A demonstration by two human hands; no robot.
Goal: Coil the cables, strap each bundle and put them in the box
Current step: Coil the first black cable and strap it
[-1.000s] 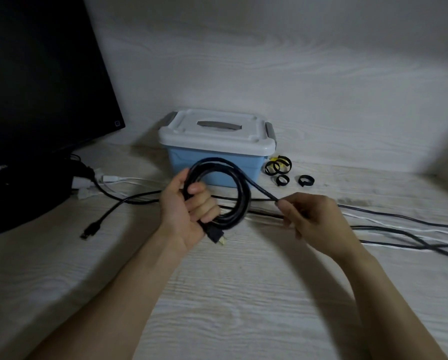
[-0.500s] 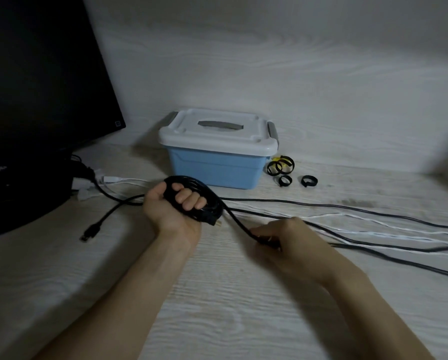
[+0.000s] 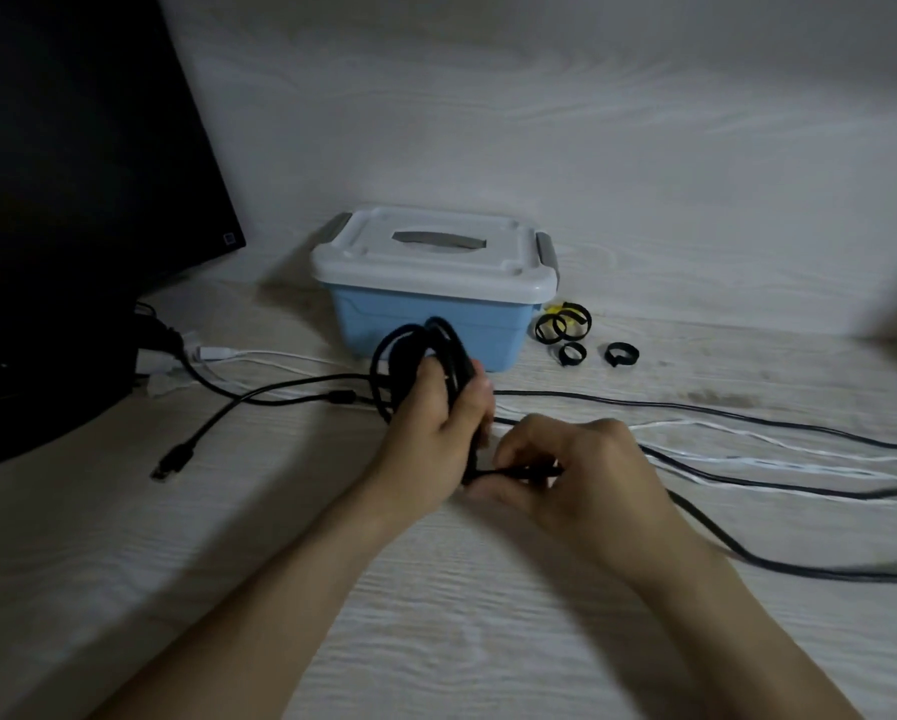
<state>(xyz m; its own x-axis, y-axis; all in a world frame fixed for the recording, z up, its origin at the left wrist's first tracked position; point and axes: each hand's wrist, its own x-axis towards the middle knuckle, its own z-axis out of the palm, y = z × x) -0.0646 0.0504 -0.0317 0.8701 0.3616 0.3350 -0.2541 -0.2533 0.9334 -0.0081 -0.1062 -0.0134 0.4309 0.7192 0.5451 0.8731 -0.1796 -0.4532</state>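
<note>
Two forearms are reaching in from the near edge over the pale wood-grain worktop (image 3: 436, 641). Nearest, the right hand (image 3: 586, 475) is lying low over the worktop, its thumb and fingers pinching the loose run of the black cable (image 3: 779, 566), which is trailing from that grip out to the right along the worktop. Just to its left, and touching it at the fingertips, the left hand (image 3: 436, 433) is clenching its grip around the coil (image 3: 415, 350), the black loops standing upright above the knuckles and running down through the palm to meet the right hand. Beyond the hands, more cables are lying loose: a black USB lead (image 3: 176, 459) is ending in a plug at the left, a white cable (image 3: 779, 449) is running to the right, and other thin black cables (image 3: 695, 415) are stretching alongside it. Farther back, the box (image 3: 436, 324) is sitting on the worktop, blue with its white lid (image 3: 430, 262) closed and a grey handle lying flat on top; the coil is overlapping its front in this view, though whether they are touching I cannot tell. Just right of the box, several black straps (image 3: 563, 322) are lying curled into rings, one showing yellow. At the far left, a dark monitor (image 3: 72, 148) is standing against the wall.
</note>
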